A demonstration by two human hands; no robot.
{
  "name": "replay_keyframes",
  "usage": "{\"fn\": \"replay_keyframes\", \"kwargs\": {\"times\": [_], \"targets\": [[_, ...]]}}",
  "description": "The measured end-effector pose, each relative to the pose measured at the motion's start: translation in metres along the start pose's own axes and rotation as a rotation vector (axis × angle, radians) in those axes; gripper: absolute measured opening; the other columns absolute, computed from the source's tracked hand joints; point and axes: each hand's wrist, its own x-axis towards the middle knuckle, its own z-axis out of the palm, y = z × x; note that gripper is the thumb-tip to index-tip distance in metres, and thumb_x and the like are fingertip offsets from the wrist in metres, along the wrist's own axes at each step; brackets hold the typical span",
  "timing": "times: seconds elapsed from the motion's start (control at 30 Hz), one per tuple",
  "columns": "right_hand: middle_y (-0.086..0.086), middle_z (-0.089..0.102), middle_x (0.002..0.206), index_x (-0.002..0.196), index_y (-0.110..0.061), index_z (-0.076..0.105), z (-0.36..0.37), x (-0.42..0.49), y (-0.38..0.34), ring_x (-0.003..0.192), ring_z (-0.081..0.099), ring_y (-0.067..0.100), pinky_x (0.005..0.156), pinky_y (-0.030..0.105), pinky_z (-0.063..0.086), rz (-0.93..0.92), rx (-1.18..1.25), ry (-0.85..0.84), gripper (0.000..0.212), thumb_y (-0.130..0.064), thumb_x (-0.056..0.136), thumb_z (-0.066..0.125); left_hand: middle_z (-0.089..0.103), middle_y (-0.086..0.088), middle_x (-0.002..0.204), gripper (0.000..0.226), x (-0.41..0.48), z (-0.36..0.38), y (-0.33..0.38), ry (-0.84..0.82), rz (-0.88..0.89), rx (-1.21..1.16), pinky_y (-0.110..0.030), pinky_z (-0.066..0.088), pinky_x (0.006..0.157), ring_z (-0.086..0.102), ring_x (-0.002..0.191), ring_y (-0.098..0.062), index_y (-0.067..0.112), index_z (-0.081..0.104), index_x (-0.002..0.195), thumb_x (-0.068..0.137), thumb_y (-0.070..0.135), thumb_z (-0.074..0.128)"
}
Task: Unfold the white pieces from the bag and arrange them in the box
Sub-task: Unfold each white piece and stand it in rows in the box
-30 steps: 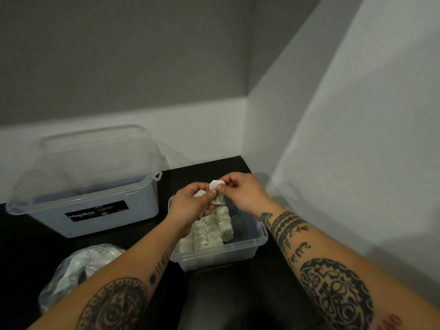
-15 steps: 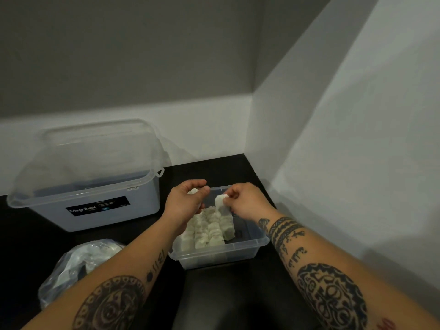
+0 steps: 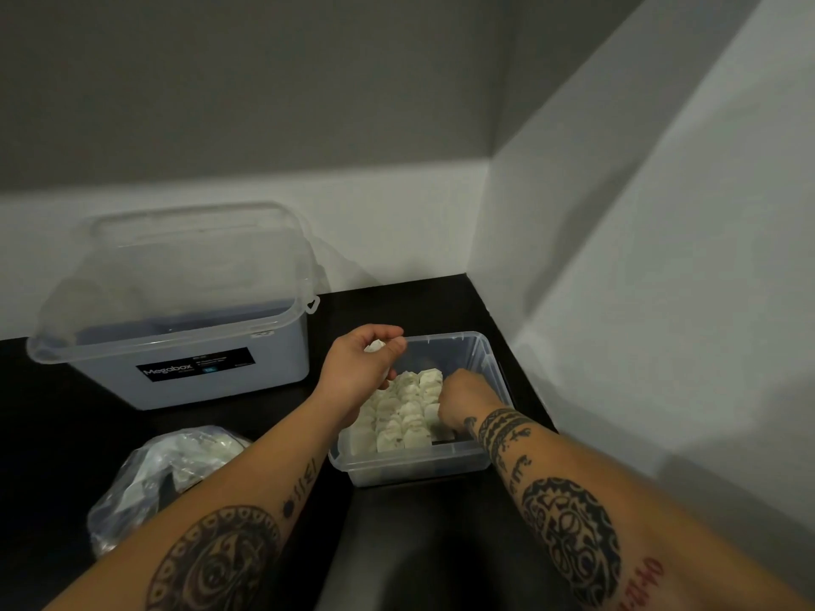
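A small clear box [image 3: 485,359] stands on the black table and holds several white pieces [image 3: 403,418] in rows along its left side. My left hand [image 3: 359,370] hovers over the box's left rim and holds a small folded white piece [image 3: 375,346] in its curled fingers. My right hand [image 3: 465,401] is down inside the box, fingers curled at the right edge of the rows; whether it holds a piece is hidden. A clear plastic bag [image 3: 172,474] with more white pieces lies at the lower left.
A large bluish storage bin [image 3: 189,372] with a clear lid [image 3: 176,275] tilted over it stands at the back left. White walls close the corner behind and to the right. A dark gap [image 3: 419,544] runs below the small box.
My right hand has dropped from above the box down into it with its white piece. My left hand stayed over the left rim, still holding a folded piece.
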Motion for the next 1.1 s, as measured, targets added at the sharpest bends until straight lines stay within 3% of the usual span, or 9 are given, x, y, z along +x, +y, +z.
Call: {"fn": "replay_keyframes", "kwargs": {"times": [0.17, 0.33, 0.5, 0.63, 0.7, 0.8, 0.9, 1.0, 1.1], "targets": [[0.008, 0.069, 0.115, 0.109, -0.009, 0.066, 0.004, 0.003, -0.003, 0.106, 0.065, 0.023, 0.074, 0.028, 0.044, 0.040, -0.017, -0.041, 0.014, -0.011, 0.096, 0.061, 0.070, -0.003, 0.106, 0.017, -0.001, -0.004, 0.001, -0.013, -0.020, -0.040, -0.016, 0.048, 0.051, 0.064, 0.068, -0.010, 0.028, 0.070, 0.113, 0.096, 0.027, 0.071], [0.008, 0.068, 0.116, 0.113, -0.010, 0.066, 0.004, 0.004, -0.003, 0.109, 0.065, 0.024, 0.079, 0.030, 0.050, 0.074, 0.046, -0.028, 0.019, -0.008, 0.094, 0.062, 0.068, 0.000, 0.116, 0.029, 0.001, -0.006, 0.002, -0.025, -0.067, -0.068, -0.022, 0.050, 0.058, 0.066, 0.077, -0.015, 0.028, 0.065, 0.124, 0.095, 0.027, 0.071], [0.011, 0.068, 0.118, 0.118, -0.006, 0.064, -0.002, 0.001, -0.003, 0.110, 0.065, 0.026, 0.088, 0.032, 0.054, 0.090, 0.090, -0.033, 0.023, -0.006, 0.097, 0.056, 0.068, -0.008, 0.116, 0.038, 0.003, -0.007, 0.003, -0.084, -0.165, -0.151, -0.026, 0.050, 0.060, 0.065, 0.080, -0.018, 0.024, 0.062, 0.129, 0.092, 0.016, 0.072], [0.010, 0.067, 0.118, 0.122, -0.006, 0.062, -0.012, -0.004, -0.005, 0.108, 0.066, 0.024, 0.078, 0.028, 0.051, 0.075, 0.041, -0.015, 0.025, -0.008, 0.098, 0.056, 0.076, -0.011, 0.105, 0.049, 0.005, -0.007, 0.004, -0.140, -0.216, -0.349, -0.028, 0.052, 0.059, 0.064, 0.073, -0.020, 0.011, 0.056, 0.134, 0.091, -0.012, 0.045], [0.011, 0.066, 0.122, 0.126, -0.005, 0.060, -0.021, -0.007, -0.008, 0.110, 0.065, 0.024, 0.079, 0.028, 0.050, 0.069, 0.015, 0.022, 0.028, -0.009, 0.099, 0.056, 0.074, -0.011, 0.109, 0.058, 0.006, -0.008, 0.003, -0.174, -0.210, -0.358, -0.030, 0.057, 0.067, 0.068, 0.077, -0.020, 0.010, 0.052, 0.138, 0.090, -0.019, 0.040], [0.016, 0.063, 0.127, 0.129, -0.001, 0.060, -0.041, -0.009, -0.009, 0.114, 0.063, 0.028, 0.081, 0.030, 0.047, 0.003, 0.006, 0.056, 0.033, -0.009, 0.098, 0.055, 0.067, -0.013, 0.126, 0.071, 0.007, -0.007, 0.001, -0.222, -0.187, -0.382, -0.039, 0.059, 0.088, 0.074, 0.098, -0.026, 0.012, 0.044, 0.147, 0.087, -0.025, 0.045], [0.016, 0.068, 0.115, 0.116, -0.003, 0.067, -0.060, -0.012, -0.007, 0.106, 0.066, 0.031, 0.086, 0.034, 0.056, -0.069, 0.215, 0.070, 0.025, -0.007, 0.094, 0.055, 0.070, -0.010, 0.125, 0.076, 0.007, -0.006, 0.001, -0.228, -0.162, -0.375, -0.039, 0.059, 0.086, 0.074, 0.107, -0.027, 0.015, 0.038, 0.152, 0.088, -0.023, 0.055], [0.004, 0.069, 0.105, 0.103, -0.019, 0.068, -0.069, -0.028, -0.013, 0.093, 0.069, 0.020, 0.081, 0.038, 0.062, -0.109, 0.648, 0.073, 0.011, -0.019, 0.100, 0.058, 0.074, -0.009, 0.117, 0.074, 0.007, -0.006, 0.001, -0.226, -0.132, -0.298, -0.035, 0.058, 0.077, 0.074, 0.106, -0.025, 0.015, 0.040, 0.152, 0.088, -0.010, 0.069], [0.002, 0.073, 0.100, 0.108, -0.021, 0.070, -0.070, -0.048, -0.019, 0.086, 0.069, 0.016, 0.075, 0.038, 0.062, -0.184, 0.875, 0.054, 0.019, -0.034, 0.101, 0.059, 0.076, -0.002, 0.108, 0.071, 0.005, -0.006, 0.005, -0.204, -0.101, -0.238, -0.036, 0.060, 0.082, 0.075, 0.098, -0.021, 0.018, 0.048, 0.147, 0.086, -0.001, 0.077]]}}
